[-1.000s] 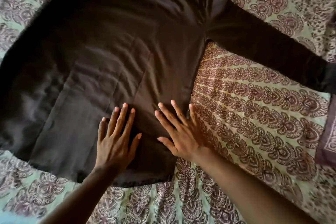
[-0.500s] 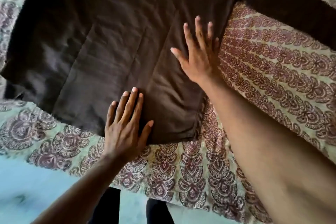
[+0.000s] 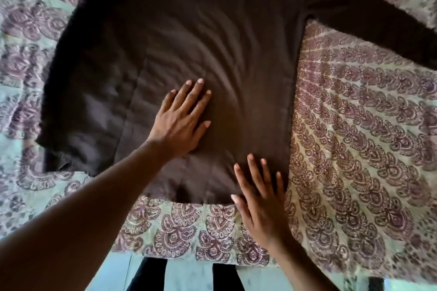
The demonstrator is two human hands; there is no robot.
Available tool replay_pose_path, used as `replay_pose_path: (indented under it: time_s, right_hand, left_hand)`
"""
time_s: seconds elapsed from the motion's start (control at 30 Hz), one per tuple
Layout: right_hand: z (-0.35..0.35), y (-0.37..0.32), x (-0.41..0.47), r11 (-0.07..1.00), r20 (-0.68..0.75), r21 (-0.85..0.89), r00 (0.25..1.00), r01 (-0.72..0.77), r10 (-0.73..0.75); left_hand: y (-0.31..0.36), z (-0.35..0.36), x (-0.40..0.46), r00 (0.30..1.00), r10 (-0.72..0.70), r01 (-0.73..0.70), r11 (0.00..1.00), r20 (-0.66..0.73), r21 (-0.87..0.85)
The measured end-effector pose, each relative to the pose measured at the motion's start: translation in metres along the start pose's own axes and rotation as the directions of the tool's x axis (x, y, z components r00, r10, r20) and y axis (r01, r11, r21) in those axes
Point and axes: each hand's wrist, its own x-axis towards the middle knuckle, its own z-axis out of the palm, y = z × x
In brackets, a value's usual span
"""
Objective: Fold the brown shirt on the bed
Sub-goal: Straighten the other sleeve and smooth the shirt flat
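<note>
The brown shirt (image 3: 189, 49) lies spread flat on the bed, its hem toward me and one long sleeve (image 3: 369, 19) stretched out to the upper right. Its left side looks folded over, with a straight crease running down the body. My left hand (image 3: 182, 118) presses flat on the middle of the shirt, fingers straight and together. My right hand (image 3: 260, 198) lies flat on the hem at the shirt's lower right corner, fingers spread.
A patterned cream and maroon bedsheet (image 3: 354, 137) covers the bed around the shirt. The bed's near edge (image 3: 194, 260) runs along the bottom, with pale floor and my dark trouser legs (image 3: 146, 276) below it.
My left hand has slid up from the hem to the shirt's middle. My right hand has come back from the upper right side down to the hem corner.
</note>
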Motion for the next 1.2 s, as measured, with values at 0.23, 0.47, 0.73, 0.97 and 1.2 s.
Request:
replay_pose_path:
  time_s: [0.23, 0.47, 0.73, 0.97, 1.2]
  right_hand:
    - [-0.032, -0.019, 0.111, 0.967, -0.317, 0.043, 0.914, -0.251, 0.251]
    - [-0.013, -0.042, 0.192, 0.904, -0.249, 0.058, 0.871, -0.423, 0.423]
    - [0.021, -0.071, 0.02, 0.885, -0.133, 0.01, 0.877, -0.465, 0.462]
    - [-0.01, -0.06, 0.049, 0.868, -0.239, 0.052, 0.838, -0.494, 0.491]
    - [0.007, -0.028, 0.073, 0.865, -0.227, -0.062, 0.851, -0.498, 0.474]
  left_hand:
    - [0.009, -0.001, -0.076, 0.989, 0.116, -0.115, 0.993, 0.095, -0.024]
    - [0.0, 0.002, -0.093, 0.998, 0.059, -0.055, 0.961, 0.007, -0.272]
    - [-0.053, -0.01, -0.046, 0.999, -0.031, 0.032, 0.999, 0.007, -0.036]
    - [-0.059, -0.007, -0.09, 0.999, -0.04, 0.04, 0.999, 0.006, 0.021]
    - [-0.062, -0.014, -0.107, 0.997, -0.081, 0.081, 0.996, 0.018, 0.033]
